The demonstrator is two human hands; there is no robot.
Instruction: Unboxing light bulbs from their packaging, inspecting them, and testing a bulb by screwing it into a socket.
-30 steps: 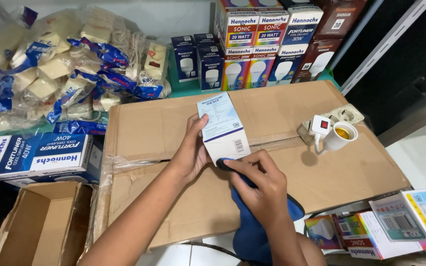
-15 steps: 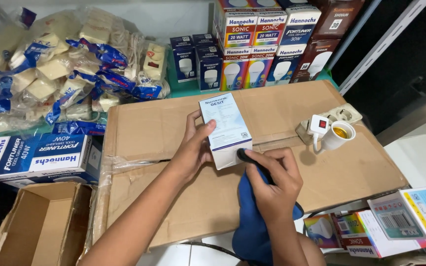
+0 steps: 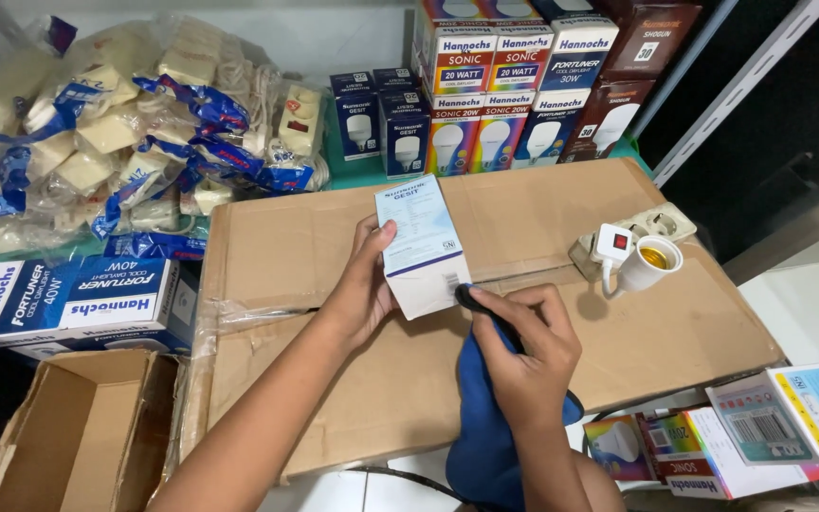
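Note:
My left hand [image 3: 362,289] grips a small white and pale blue bulb box [image 3: 419,245] by its left side, standing it tilted on a big flat cardboard carton [image 3: 542,228]. My right hand [image 3: 523,346] holds a dark blue cloth [image 3: 485,427] bunched in its fingers, pressed against the box's lower right corner. The cloth hangs down from that hand toward my lap.
Stacked bulb boxes [image 3: 514,85] stand behind the carton. Bags of cream plugs and cords [image 3: 97,133] lie at back left. A white lamp socket with a switch plug [image 3: 632,256] sits on the carton's right. An open cardboard box [image 3: 78,436] is at bottom left, flat packages [image 3: 770,417] at bottom right.
The bulb box has tipped and turned a little in my left hand. My right hand with the cloth has shifted along the box's lower edge.

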